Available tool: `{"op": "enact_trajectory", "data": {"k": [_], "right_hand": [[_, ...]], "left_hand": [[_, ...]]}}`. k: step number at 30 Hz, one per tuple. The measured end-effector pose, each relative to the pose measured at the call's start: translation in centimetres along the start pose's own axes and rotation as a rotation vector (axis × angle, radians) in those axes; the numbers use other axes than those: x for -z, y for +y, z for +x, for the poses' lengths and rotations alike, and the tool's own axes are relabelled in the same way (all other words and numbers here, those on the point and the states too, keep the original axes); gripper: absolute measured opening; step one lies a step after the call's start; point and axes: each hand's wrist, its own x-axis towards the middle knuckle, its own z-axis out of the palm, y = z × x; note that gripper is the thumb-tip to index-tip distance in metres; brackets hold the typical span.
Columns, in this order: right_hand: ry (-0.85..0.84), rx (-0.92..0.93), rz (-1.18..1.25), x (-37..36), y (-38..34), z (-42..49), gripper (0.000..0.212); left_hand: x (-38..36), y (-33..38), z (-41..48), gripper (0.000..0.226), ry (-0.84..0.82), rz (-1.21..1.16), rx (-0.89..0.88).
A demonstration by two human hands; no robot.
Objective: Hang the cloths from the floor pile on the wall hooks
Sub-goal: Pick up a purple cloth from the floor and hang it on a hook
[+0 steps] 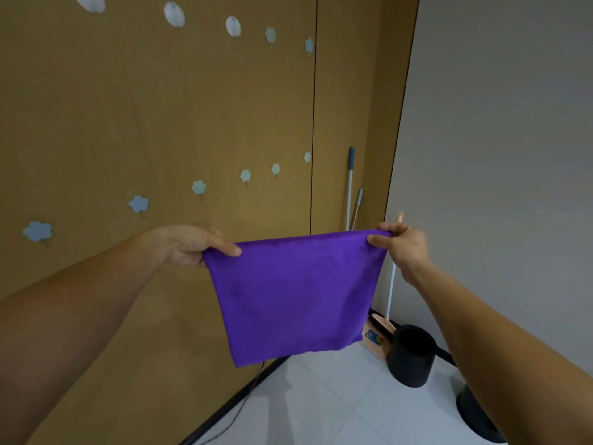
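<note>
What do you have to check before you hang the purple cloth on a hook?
1. Left grip holds a top corner of the cloth: ok.
2. Right grip pinches the other top corner: ok.
3. Cloth spread flat, off the floor: ok.
4. Nearby hook bare: ok.
5. Cloth touching a hook: not ok, none touches it.
6. Loop on the cloth for hanging: cannot tell.
</note>
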Motion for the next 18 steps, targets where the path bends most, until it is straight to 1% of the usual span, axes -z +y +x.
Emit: {"op": "enact_trajectory", "data": {"k": [1, 3, 6, 9, 14, 18], "right_hand": [[0.004, 0.000, -0.038, 0.0, 0.1, 0.2, 0.036], [0.005, 0.019, -0.182, -0.1, 0.3, 0.3, 0.037], [-0.001, 0.072, -0.391, -0.3, 0.1, 0.2, 0.027], [0.010, 0.168, -0.514, -0.7, -0.3, 0.1, 0.019], [0.002, 0.288, -0.541, -2.3, -0.8, -0.4, 0.019], [-0.069, 0.269, -0.456, -3.2, -0.8, -0.9, 0.023]], "left_hand": [[-0.1, 0.0, -0.1, 0.016, 0.037, 0.033, 0.001], [-0.2, -0.1, 0.0, 0.025, 0.123, 0.045, -0.007], [-0.1, -0.3, -0.1, 0.031, 0.225, 0.032, -0.031], [0.1, -0.6, -0.5, 0.034, 0.299, 0.167, -0.055], [0.5, -1.5, -1.9, 0.023, 0.441, 0.290, -0.055], [0.9, -2.2, -3.4, 0.011, 0.472, 0.377, 0.014]]}}
